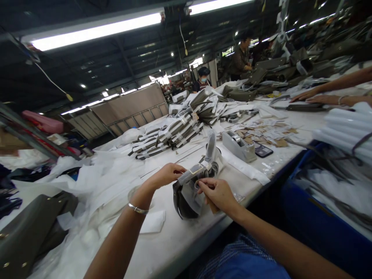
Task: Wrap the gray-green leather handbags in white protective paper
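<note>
A dark olive bag (186,202) stands on the white table in front of me, its handle (192,173) wrapped in pale, translucent sheet. My left hand (167,174) is closed at the left end of the wrapped handle, with its fingertips partly hidden behind it. On the bag's right side, my right hand (218,193) pinches a thin string loop. Beneath those fingers hangs a brown paper tag (213,206), partly covered by the hand. A wrapped strap (211,147) sticks up behind the handle.
A grey tape dispenser (238,146) and a phone (263,149) lie to the right. Behind are scattered brown tags (255,133) and a heap of wrapped straps (174,133). A blue bin (305,205) stands at right; another person's hands (308,95) rest on the far table.
</note>
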Action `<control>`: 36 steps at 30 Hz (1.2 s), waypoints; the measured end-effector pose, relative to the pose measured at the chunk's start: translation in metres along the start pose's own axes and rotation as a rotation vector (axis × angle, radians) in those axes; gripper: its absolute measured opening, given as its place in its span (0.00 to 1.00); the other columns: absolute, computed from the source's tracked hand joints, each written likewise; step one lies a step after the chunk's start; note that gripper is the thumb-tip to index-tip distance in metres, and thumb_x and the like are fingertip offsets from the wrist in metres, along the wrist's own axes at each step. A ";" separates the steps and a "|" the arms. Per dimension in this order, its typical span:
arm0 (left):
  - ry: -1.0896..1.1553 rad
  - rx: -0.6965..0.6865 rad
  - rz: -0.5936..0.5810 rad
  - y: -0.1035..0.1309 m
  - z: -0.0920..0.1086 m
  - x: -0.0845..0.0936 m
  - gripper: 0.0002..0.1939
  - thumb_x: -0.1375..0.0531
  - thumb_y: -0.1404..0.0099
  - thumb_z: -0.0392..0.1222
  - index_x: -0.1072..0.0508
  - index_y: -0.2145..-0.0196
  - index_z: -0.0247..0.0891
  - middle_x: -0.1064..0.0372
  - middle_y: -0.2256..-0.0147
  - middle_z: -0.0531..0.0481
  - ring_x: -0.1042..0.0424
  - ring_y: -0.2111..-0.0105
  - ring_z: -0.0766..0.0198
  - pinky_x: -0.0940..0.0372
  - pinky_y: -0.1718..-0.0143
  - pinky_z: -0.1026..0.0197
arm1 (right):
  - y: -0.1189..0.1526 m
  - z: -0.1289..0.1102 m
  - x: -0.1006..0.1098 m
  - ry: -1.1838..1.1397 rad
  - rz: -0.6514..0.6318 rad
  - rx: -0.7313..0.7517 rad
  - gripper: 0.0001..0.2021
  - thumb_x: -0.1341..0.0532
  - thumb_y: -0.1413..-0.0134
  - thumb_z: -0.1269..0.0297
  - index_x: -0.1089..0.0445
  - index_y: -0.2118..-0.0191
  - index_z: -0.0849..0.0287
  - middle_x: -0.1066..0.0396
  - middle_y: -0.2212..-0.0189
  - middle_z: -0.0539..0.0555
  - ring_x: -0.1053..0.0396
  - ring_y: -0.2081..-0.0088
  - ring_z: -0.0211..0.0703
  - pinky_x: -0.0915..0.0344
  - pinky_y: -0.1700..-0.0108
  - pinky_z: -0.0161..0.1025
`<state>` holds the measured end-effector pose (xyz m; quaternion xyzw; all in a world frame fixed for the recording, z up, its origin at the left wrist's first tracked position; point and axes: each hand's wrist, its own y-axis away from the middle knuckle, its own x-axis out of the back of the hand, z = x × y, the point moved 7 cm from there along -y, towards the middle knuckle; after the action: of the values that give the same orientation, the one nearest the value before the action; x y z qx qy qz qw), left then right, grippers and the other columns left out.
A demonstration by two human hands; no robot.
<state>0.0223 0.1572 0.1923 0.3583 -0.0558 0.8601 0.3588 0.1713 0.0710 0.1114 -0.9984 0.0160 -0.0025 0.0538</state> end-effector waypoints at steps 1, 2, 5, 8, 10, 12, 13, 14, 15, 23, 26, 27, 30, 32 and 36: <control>-0.009 0.009 -0.031 -0.002 -0.002 -0.002 0.15 0.38 0.45 0.44 0.19 0.63 0.34 0.24 0.69 0.50 0.29 0.68 0.60 0.36 0.66 0.63 | -0.002 -0.004 -0.002 0.016 0.012 0.025 0.15 0.40 0.42 0.50 0.24 0.65 0.55 0.23 0.73 0.51 0.30 0.83 0.41 0.35 0.81 0.36; -0.015 0.016 -0.055 -0.005 -0.003 -0.004 0.15 0.38 0.46 0.44 0.19 0.64 0.34 0.24 0.70 0.51 0.30 0.69 0.60 0.37 0.68 0.63 | -0.004 -0.008 -0.004 0.037 0.020 0.053 0.14 0.40 0.42 0.51 0.24 0.67 0.55 0.23 0.73 0.51 0.29 0.82 0.42 0.34 0.80 0.36; -0.011 0.026 -0.104 -0.011 -0.004 -0.008 0.14 0.37 0.48 0.44 0.20 0.65 0.34 0.25 0.70 0.52 0.32 0.69 0.62 0.40 0.69 0.64 | -0.008 -0.014 -0.007 0.106 0.038 0.118 0.13 0.42 0.41 0.54 0.25 0.70 0.55 0.23 0.74 0.50 0.28 0.81 0.43 0.33 0.79 0.37; 0.024 0.048 -0.111 -0.015 -0.006 -0.012 0.13 0.35 0.51 0.44 0.21 0.68 0.34 0.28 0.73 0.53 0.34 0.71 0.63 0.41 0.71 0.65 | -0.010 -0.016 -0.007 0.150 0.060 0.147 0.13 0.42 0.40 0.55 0.27 0.71 0.54 0.24 0.76 0.50 0.28 0.81 0.44 0.34 0.79 0.37; 0.064 0.074 -0.107 -0.016 -0.008 -0.017 0.13 0.35 0.52 0.44 0.22 0.69 0.34 0.29 0.75 0.53 0.35 0.73 0.64 0.42 0.72 0.65 | -0.011 -0.018 -0.006 0.175 0.066 0.163 0.13 0.43 0.40 0.57 0.28 0.73 0.54 0.25 0.77 0.49 0.28 0.81 0.43 0.34 0.78 0.36; 0.115 0.095 -0.110 -0.013 -0.010 -0.022 0.13 0.35 0.51 0.44 0.22 0.70 0.33 0.29 0.75 0.53 0.35 0.74 0.64 0.41 0.72 0.64 | -0.011 -0.021 -0.004 0.195 0.067 0.176 0.13 0.43 0.40 0.58 0.29 0.74 0.54 0.26 0.78 0.49 0.28 0.81 0.43 0.34 0.78 0.36; 0.141 0.099 -0.106 -0.011 -0.011 -0.023 0.13 0.35 0.50 0.45 0.22 0.69 0.33 0.29 0.74 0.53 0.35 0.74 0.64 0.40 0.72 0.64 | -0.011 -0.023 -0.003 0.204 0.065 0.184 0.13 0.43 0.40 0.59 0.29 0.73 0.54 0.26 0.78 0.49 0.28 0.81 0.43 0.34 0.77 0.36; 0.168 0.099 -0.094 -0.009 -0.011 -0.023 0.13 0.35 0.49 0.45 0.22 0.69 0.33 0.28 0.74 0.52 0.34 0.73 0.64 0.39 0.71 0.64 | -0.010 -0.025 -0.003 0.212 0.053 0.191 0.13 0.44 0.40 0.58 0.29 0.73 0.54 0.26 0.77 0.49 0.28 0.80 0.43 0.34 0.77 0.37; 0.195 0.094 -0.071 -0.006 -0.011 -0.022 0.13 0.35 0.47 0.46 0.22 0.68 0.34 0.28 0.73 0.52 0.34 0.72 0.64 0.39 0.70 0.64 | -0.009 -0.026 -0.003 0.217 0.031 0.194 0.12 0.43 0.39 0.57 0.28 0.72 0.54 0.26 0.77 0.48 0.28 0.80 0.43 0.33 0.75 0.37; 0.493 0.068 0.137 0.037 -0.013 0.006 0.14 0.39 0.35 0.52 0.28 0.64 0.37 0.29 0.59 0.47 0.30 0.56 0.62 0.34 0.53 0.62 | 0.012 -0.018 0.008 0.280 -0.008 0.224 0.29 0.32 0.51 0.60 0.35 0.42 0.50 0.25 0.50 0.54 0.26 0.52 0.54 0.32 0.46 0.51; 0.729 0.055 0.147 0.049 -0.014 0.002 0.14 0.38 0.34 0.51 0.28 0.64 0.35 0.27 0.59 0.43 0.28 0.55 0.60 0.34 0.49 0.58 | 0.023 -0.015 0.016 0.300 0.045 0.208 0.23 0.33 0.48 0.60 0.33 0.45 0.49 0.25 0.52 0.53 0.25 0.56 0.51 0.30 0.50 0.48; 0.812 0.036 0.153 0.051 -0.014 0.000 0.14 0.37 0.34 0.50 0.27 0.64 0.35 0.27 0.59 0.42 0.28 0.55 0.59 0.35 0.48 0.58 | 0.026 -0.017 0.018 0.303 0.062 0.212 0.18 0.33 0.47 0.59 0.30 0.49 0.49 0.24 0.55 0.52 0.25 0.58 0.50 0.29 0.52 0.47; 0.975 -0.062 0.200 0.054 -0.013 -0.005 0.13 0.35 0.36 0.48 0.26 0.66 0.34 0.27 0.62 0.45 0.27 0.59 0.61 0.34 0.49 0.58 | 0.034 -0.030 0.015 0.251 0.065 0.302 0.07 0.36 0.42 0.58 0.25 0.60 0.52 0.23 0.63 0.51 0.25 0.60 0.47 0.29 0.55 0.42; 1.014 -0.113 0.244 0.054 -0.012 -0.009 0.12 0.33 0.38 0.46 0.24 0.63 0.35 0.27 0.60 0.46 0.28 0.65 0.67 0.33 0.54 0.62 | 0.034 -0.044 0.009 0.163 0.038 0.387 0.05 0.36 0.41 0.59 0.24 0.61 0.52 0.23 0.62 0.51 0.25 0.58 0.45 0.29 0.52 0.41; 0.882 -0.134 0.261 0.050 -0.008 -0.015 0.20 0.31 0.39 0.46 0.23 0.50 0.39 0.27 0.54 0.45 0.36 0.73 0.75 0.38 0.66 0.69 | 0.018 -0.063 -0.001 -0.093 0.002 0.390 0.08 0.33 0.44 0.60 0.26 0.58 0.53 0.22 0.63 0.50 0.24 0.59 0.43 0.28 0.53 0.39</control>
<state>-0.0081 0.1145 0.1847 -0.0756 0.0020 0.9628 0.2596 0.1693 0.0460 0.1720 -0.9681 0.0137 0.0408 0.2470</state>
